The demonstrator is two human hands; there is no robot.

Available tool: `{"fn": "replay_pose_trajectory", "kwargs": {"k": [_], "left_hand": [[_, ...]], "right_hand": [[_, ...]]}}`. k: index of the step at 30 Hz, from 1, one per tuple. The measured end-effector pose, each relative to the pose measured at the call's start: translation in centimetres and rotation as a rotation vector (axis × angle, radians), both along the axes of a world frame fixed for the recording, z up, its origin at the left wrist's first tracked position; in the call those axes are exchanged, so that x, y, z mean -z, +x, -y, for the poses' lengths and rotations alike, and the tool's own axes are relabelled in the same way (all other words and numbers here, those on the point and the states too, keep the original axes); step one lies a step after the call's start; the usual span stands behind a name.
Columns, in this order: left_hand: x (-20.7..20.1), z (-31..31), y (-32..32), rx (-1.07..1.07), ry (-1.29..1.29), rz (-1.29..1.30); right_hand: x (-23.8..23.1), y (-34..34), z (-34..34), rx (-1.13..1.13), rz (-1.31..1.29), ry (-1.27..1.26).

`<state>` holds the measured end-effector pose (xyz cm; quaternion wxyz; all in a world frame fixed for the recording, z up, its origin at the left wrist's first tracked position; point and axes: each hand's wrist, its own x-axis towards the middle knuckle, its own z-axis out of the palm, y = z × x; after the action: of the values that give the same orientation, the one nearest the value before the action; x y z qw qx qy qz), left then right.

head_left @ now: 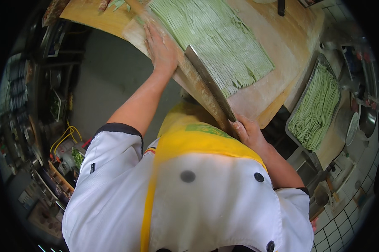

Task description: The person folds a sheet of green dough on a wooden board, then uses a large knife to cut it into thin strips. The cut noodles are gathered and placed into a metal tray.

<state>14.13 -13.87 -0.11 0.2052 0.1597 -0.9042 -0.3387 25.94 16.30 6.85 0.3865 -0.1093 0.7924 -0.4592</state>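
A sheet of pale green dough (212, 38), sliced into thin parallel strips, covers much of the floured board. My right hand (248, 132) is closed at the near end of a long-bladed knife (207, 80). The blade stands along the near left edge of the cut strips. Beside the blade runs a long floury wooden rod (200, 86), like a rolling pin. My left hand (161, 48) lies against the far part of this rod, with its fingers stretched out toward the far end. The handle in my right hand is mostly hidden.
On the right stands a metal tray (292, 119) heaped with green noodles (317, 109). A dark handle (281, 7) lies at the board's far side. Shelves with dishes (19, 92) line the left, near a yellow cable (65, 136). A sink (305, 164) is at lower right.
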Motion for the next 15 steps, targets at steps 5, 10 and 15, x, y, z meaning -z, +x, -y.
{"fn": "replay_pose_trajectory", "kwargs": {"k": [5, 10, 15], "left_hand": [[0.0, 0.2, -0.1, 0.001, 0.070, -0.013], [-0.4, 0.1, 0.4, 0.037, -0.006, -0.076], [-1.4, -0.2, 0.6, 0.014, 0.137, -0.047]], "right_hand": [[-0.2, -1.6, 3.3, 0.031, -0.282, -0.084], [-0.3, -4.7, 7.1, 0.028, -0.013, 0.047], [0.1, -8.0, 11.0, 0.046, -0.141, -0.131]]}}
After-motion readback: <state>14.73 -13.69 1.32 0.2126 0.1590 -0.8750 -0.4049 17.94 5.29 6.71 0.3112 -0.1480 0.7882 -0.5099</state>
